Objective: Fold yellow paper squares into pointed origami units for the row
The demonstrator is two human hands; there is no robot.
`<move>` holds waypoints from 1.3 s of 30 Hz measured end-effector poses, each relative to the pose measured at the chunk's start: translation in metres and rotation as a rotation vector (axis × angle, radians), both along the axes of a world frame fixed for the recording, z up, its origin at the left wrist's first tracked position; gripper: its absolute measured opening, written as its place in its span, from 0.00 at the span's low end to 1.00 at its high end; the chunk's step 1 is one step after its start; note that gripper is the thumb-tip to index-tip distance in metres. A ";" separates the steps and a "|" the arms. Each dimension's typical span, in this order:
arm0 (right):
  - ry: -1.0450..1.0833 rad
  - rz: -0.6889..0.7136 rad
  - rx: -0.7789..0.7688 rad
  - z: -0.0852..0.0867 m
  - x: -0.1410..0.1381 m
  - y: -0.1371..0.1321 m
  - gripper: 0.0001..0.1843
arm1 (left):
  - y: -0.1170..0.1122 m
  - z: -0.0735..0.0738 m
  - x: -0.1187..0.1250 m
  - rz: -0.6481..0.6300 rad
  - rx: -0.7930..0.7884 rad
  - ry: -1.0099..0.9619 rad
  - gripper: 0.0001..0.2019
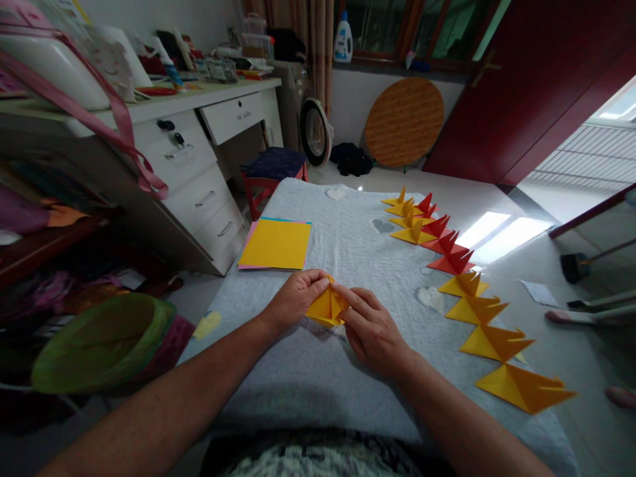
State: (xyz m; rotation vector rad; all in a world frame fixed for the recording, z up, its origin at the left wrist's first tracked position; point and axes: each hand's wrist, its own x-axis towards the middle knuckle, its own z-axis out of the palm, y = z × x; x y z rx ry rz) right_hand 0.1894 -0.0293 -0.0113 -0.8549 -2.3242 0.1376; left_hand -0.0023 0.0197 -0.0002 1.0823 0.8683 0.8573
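A partly folded piece of yellow origami paper [326, 309] is held between my two hands, just above the cloth-covered table. My left hand [301, 291] pinches its upper left edge with thumb and fingers. On the other side, my right hand [370, 324] grips the right edge, index finger pressed near the top point. Beyond my left hand lies a stack of square paper [275, 243], yellow on top, with pink and blue edges showing. Folded yellow paper cranes [499, 341] and red paper cranes [450, 252] stand in rows along the right side.
A pale blue patterned cloth [342, 245] covers the table. To the left are a white desk with drawers [199, 192] and a green-lined bin [104, 344]. A stool [273, 165] stands past the table's far left corner; a round wooden board [405, 122] leans against the wall.
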 end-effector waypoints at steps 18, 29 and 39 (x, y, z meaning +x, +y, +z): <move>0.005 -0.038 0.017 -0.003 0.000 -0.002 0.12 | 0.002 0.000 -0.002 -0.004 -0.015 0.028 0.15; 0.005 -0.042 0.025 -0.003 0.000 -0.003 0.11 | 0.002 -0.001 -0.003 -0.030 -0.008 0.035 0.17; -0.055 -0.063 0.065 -0.002 -0.001 -0.004 0.10 | 0.003 -0.004 -0.005 -0.042 -0.022 0.037 0.15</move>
